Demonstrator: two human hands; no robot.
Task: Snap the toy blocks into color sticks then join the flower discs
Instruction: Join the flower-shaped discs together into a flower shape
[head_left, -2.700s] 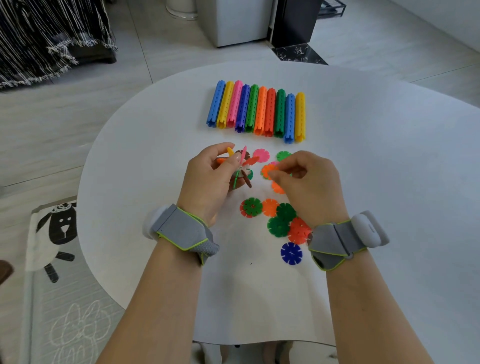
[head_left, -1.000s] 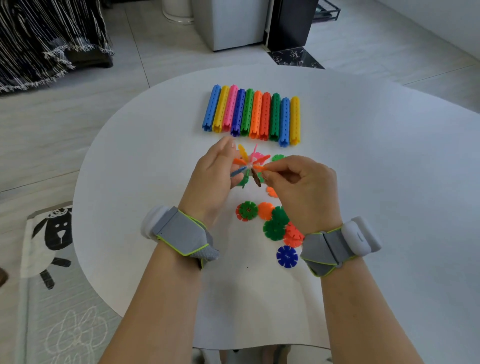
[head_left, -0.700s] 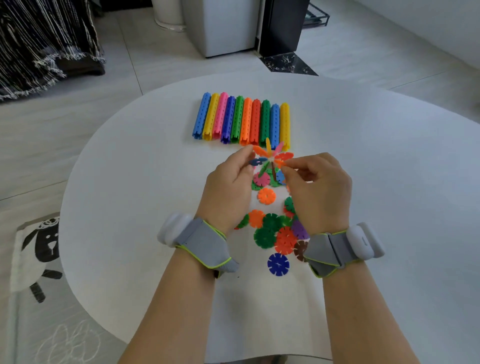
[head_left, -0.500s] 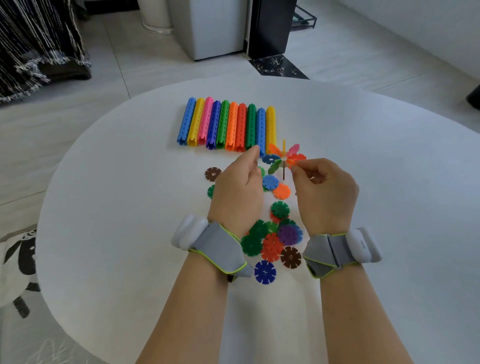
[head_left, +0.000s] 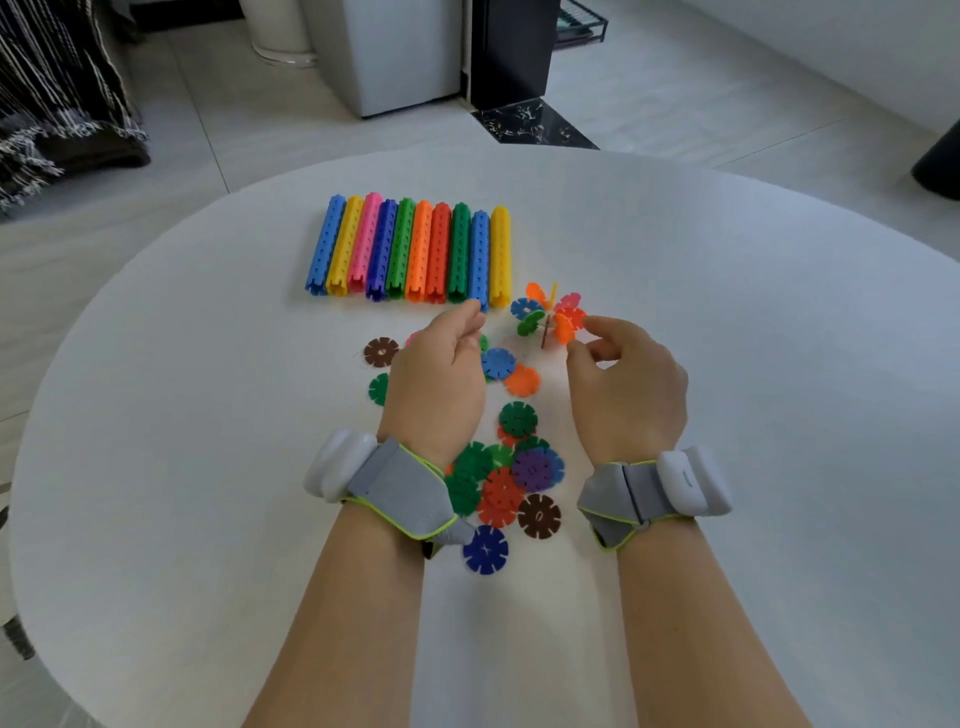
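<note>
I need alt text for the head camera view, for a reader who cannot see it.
Two hands hover over a white table: the right hand is beside a cluster of joined flower discs, the left hand relaxed. Loose discs lie between the wrists; ten color sticks lie in a row behind.

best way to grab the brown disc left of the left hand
Pinch the brown disc by opposite rim edges, coming down from above. It lies flat on the table with nothing against it, so its notched rim is free all round.
</note>
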